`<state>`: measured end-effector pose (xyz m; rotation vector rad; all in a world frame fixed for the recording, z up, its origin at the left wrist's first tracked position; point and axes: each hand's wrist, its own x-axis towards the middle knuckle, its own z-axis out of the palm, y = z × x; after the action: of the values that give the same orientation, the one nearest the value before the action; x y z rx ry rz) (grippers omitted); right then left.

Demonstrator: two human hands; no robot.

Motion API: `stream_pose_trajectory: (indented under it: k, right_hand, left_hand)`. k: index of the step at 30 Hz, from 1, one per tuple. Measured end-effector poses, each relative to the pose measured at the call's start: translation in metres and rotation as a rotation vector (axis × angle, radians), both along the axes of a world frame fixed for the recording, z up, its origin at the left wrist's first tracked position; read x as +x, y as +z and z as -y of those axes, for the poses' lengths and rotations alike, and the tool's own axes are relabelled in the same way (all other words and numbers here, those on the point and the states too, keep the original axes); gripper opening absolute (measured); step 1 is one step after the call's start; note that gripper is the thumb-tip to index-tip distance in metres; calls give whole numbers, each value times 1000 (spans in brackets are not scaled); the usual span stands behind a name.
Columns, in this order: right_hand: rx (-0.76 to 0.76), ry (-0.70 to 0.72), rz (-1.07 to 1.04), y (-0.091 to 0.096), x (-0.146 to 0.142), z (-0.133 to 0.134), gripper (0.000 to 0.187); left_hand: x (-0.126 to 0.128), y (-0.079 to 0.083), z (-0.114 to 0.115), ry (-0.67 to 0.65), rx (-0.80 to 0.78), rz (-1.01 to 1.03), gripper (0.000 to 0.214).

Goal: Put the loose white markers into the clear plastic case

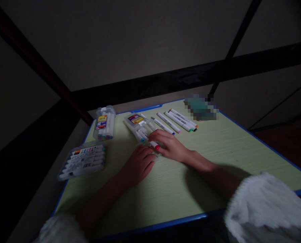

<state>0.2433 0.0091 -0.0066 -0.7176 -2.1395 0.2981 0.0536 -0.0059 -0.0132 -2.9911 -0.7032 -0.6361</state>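
Observation:
A clear plastic marker case (133, 122) with a yellow, red and blue label lies opened near the middle of the table, a blue-ended marker (141, 136) inside it. My right hand (169, 145) is closed around a white marker with a red end (154, 145), over the near part of the case. My left hand (138, 165) grips the case's transparent near edge with curled fingers; part of that edge is hidden beneath them. To the right, several loose white markers (177, 120) lie in a slanted row, with pink, green, blue, black and orange ends.
Two more clear cases of markers are at the left: an upright one (105, 123) farther back and a flat one (83, 160) nearer. A blurred green item (200, 107) lies at the far right corner. The pale green table (216, 152) has a blue rim, with a wall behind.

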Motion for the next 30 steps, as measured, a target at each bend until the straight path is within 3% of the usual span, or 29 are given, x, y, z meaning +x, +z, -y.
stream_pose_trajectory:
  k: [30]
  right_hand:
    - [-40,13,20,-1,1,1,18]
  left_hand:
    - [0,0,0,-1,-24,1,18]
